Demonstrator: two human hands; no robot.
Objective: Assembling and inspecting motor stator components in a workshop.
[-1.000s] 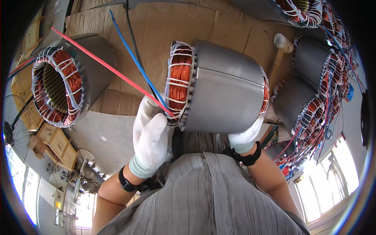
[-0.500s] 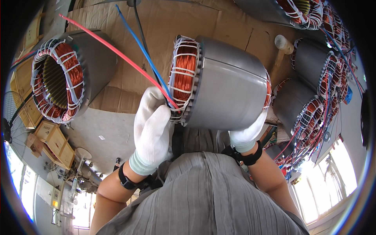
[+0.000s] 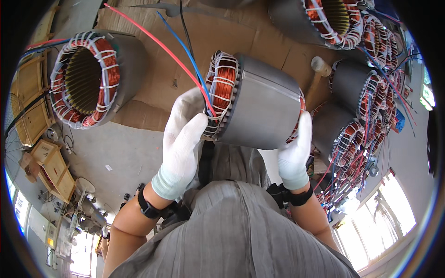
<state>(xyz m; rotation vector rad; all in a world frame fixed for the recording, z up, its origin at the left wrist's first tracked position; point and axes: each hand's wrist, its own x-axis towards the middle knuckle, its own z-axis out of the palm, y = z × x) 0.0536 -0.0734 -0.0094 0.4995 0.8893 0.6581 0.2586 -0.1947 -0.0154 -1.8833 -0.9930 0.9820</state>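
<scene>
In front of me a motor stator (image 3: 266,104) lies on its side, a grey metal cylinder with copper windings (image 3: 224,85) laced in white cord at its left end. Red, blue and black lead wires (image 3: 193,69) rise from that end toward the upper left. My left hand (image 3: 184,127), in a white knitted glove, grips the left end near the root of the wires, thumb in front. On the opposite end my right hand (image 3: 296,148), gloved alike, is pressed along the rim with its thumb upward; its other fingers are hidden beneath the cylinder.
Another stator (image 3: 85,78) rests at the left, its open bore facing me. Several more stators (image 3: 343,125) with tangled leads crowd the right. Brown cardboard (image 3: 185,32) covers the work surface, where a wooden-handled mallet (image 3: 321,67) lies. Wooden crates (image 3: 53,169) stand at the lower left.
My right hand has shifted up the right end, so its thumb now shows there. The whole view has moved slightly; the left hand still grips the wire end.
</scene>
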